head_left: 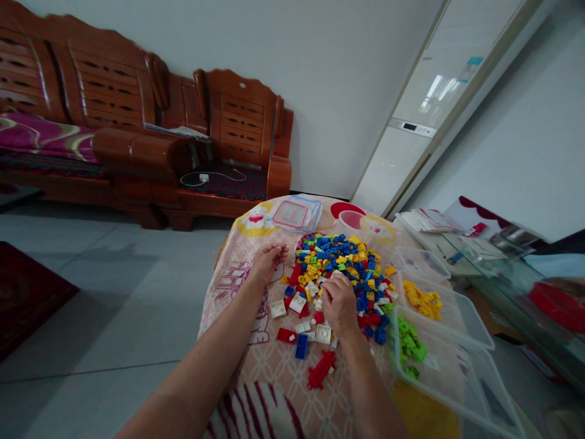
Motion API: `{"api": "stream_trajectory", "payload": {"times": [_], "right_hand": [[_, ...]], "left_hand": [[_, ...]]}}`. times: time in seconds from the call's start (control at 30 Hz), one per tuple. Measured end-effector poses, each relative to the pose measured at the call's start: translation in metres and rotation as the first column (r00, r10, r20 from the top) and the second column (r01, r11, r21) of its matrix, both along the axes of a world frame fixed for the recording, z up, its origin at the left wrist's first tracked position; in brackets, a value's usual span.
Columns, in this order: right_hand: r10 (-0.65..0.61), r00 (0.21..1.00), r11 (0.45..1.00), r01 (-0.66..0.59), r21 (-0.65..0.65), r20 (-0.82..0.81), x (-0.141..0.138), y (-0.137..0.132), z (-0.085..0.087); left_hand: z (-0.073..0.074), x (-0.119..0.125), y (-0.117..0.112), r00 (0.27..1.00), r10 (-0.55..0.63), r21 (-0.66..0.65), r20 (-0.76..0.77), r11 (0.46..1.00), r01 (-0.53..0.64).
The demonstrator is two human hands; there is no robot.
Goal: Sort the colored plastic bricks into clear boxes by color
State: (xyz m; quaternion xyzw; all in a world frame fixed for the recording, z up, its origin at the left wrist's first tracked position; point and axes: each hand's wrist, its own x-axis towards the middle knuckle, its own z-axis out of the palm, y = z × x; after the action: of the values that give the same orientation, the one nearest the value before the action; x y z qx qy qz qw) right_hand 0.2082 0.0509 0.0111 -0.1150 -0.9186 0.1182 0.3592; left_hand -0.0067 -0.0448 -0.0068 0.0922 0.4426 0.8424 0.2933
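Observation:
A heap of loose toy building bricks [338, 247] in blue, yellow, red, white and green is spread over the cloth-covered table. My left hand [269, 263] is at the left edge of the heap, its fingers curled together; whatever they may hold is hidden. Over the near part of the heap, my right hand [339, 300] reaches down with bent fingers closed among the bricks, and its fingertips are partly hidden. Closer to me lie a white brick [323, 333], a blue brick [301, 346], a flat red brick [286, 335] and a red knobbly piece [322, 369].
To the right stand clear plastic boxes, one with yellow bricks [423, 300] and one with green bricks [411, 341]. Clear lids [297, 213] lie at the table's back. A glass-topped stand [484, 256] is beyond the boxes; a wooden sofa [242, 122] is behind.

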Motion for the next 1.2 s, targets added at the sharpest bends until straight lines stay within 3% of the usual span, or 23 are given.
{"api": "stream_trajectory", "payload": {"times": [0.23,0.37,0.6,0.87,1.0,1.1,1.2], "right_hand": [[0.008,0.963,0.999,-0.021,0.047,0.268,-0.028,0.009,0.022],[0.024,0.917,0.998,-0.047,0.050,0.399,-0.028,0.021,0.026],[0.064,0.942,0.998,-0.061,-0.020,0.328,-0.005,0.030,0.010],[0.073,0.933,0.997,-0.080,0.005,0.352,-0.004,0.018,0.010],[0.078,0.978,0.995,-0.063,-0.082,0.191,-0.001,0.023,0.015],[-0.018,0.999,0.994,0.023,-0.105,0.051,0.008,0.024,0.027],[-0.175,0.983,0.973,0.182,-0.143,0.062,0.027,0.022,0.043]], "left_hand": [[0.000,-0.001,0.000,1.000,0.006,-0.005,0.015,1.000,-0.006],[-0.001,0.000,-0.002,1.000,0.004,0.005,0.008,1.000,-0.004],[-0.002,-0.001,-0.003,1.000,-0.003,-0.002,0.008,1.000,0.003],[-0.001,0.000,-0.003,1.000,-0.007,-0.015,-0.018,1.000,0.007],[0.000,0.001,-0.003,1.000,-0.010,-0.020,-0.017,1.000,0.010],[0.001,0.001,-0.003,1.000,-0.014,-0.023,-0.015,1.000,0.013],[0.002,0.001,-0.002,1.000,-0.019,-0.033,-0.025,0.999,0.018]]}}
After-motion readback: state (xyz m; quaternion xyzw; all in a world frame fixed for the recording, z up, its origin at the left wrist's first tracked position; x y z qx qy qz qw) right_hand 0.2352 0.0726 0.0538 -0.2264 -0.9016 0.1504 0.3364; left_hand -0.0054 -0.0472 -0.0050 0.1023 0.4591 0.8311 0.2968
